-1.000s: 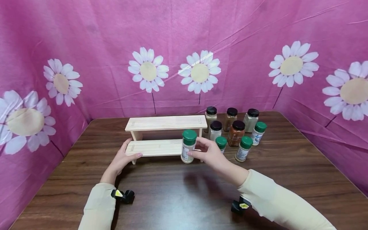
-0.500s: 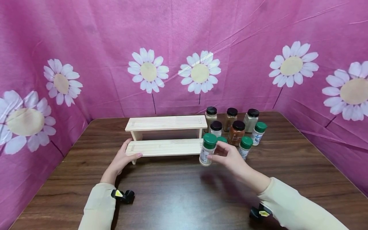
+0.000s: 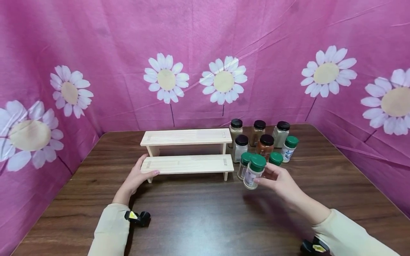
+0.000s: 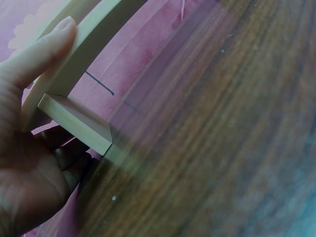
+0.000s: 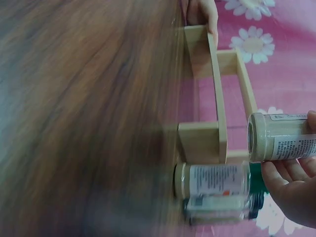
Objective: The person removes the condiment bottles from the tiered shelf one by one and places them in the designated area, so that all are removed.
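My right hand (image 3: 282,181) pinches a green-lidded spice jar (image 3: 253,176) between thumb and fingers. The jar is nearly upright, in front of another green-lidded jar (image 3: 242,170) that it partly hides. In the right wrist view the held spice jar (image 5: 281,136) shows its clear base and printed label, raised above the tabletop. My left hand (image 3: 136,176) grips the left end of a two-tier wooden rack (image 3: 189,164), thumb over the lower shelf. The left wrist view shows the thumb on the rack's board (image 4: 94,42) and the fingers behind its leg (image 4: 79,123).
Several black-lidded jars (image 3: 241,147) stand right of the rack, one with reddish contents (image 3: 265,147). Two more green-lidded jars stand there: one at the right (image 3: 289,149), one partly behind my right hand (image 3: 276,158). A pink flowered cloth (image 3: 192,35) hangs behind the brown table (image 3: 179,213).
My right hand has carried the green-lidded spice jar from in front of the rack's lower shelf rightward to the other jars. My left hand has stayed on the rack.
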A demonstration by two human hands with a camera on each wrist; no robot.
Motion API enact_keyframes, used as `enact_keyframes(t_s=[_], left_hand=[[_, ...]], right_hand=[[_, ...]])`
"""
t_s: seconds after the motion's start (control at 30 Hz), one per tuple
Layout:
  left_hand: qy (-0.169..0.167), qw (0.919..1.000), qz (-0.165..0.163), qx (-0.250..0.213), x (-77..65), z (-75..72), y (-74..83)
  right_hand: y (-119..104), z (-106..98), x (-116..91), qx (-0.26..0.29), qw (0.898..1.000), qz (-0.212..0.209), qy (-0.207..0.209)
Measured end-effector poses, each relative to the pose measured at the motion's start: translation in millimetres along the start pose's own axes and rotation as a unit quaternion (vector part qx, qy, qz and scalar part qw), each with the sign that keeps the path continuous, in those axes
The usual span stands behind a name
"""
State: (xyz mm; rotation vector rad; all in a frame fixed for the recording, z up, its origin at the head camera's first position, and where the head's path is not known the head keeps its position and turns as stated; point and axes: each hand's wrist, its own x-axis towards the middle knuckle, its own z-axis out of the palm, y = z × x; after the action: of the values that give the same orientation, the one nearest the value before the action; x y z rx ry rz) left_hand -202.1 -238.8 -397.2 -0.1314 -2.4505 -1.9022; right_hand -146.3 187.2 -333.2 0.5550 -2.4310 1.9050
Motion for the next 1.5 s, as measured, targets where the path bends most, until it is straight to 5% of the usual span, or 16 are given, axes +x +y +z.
enact_keyframes(t_s=[0.8, 1.13, 1.5], left_hand=[[-0.001, 1.0000, -0.005, -0.003, 0.9, 0.0, -1.8], [-0.002, 0.9999, -0.011, 0.000, 0.6, -0.4, 0.1], [-0.003, 1.0000, -0.009, 0.002, 0.5, -0.7, -0.7]], right_hand=[[24.5, -46.3, -29.8, 0.000, 0.998, 0.027, 0.059], [36.4, -70.7, -35.8, -0.054, 0.991, 0.035, 0.118], [102.7, -110.8, -22.1, -0.081, 0.979, 0.059, 0.179]])
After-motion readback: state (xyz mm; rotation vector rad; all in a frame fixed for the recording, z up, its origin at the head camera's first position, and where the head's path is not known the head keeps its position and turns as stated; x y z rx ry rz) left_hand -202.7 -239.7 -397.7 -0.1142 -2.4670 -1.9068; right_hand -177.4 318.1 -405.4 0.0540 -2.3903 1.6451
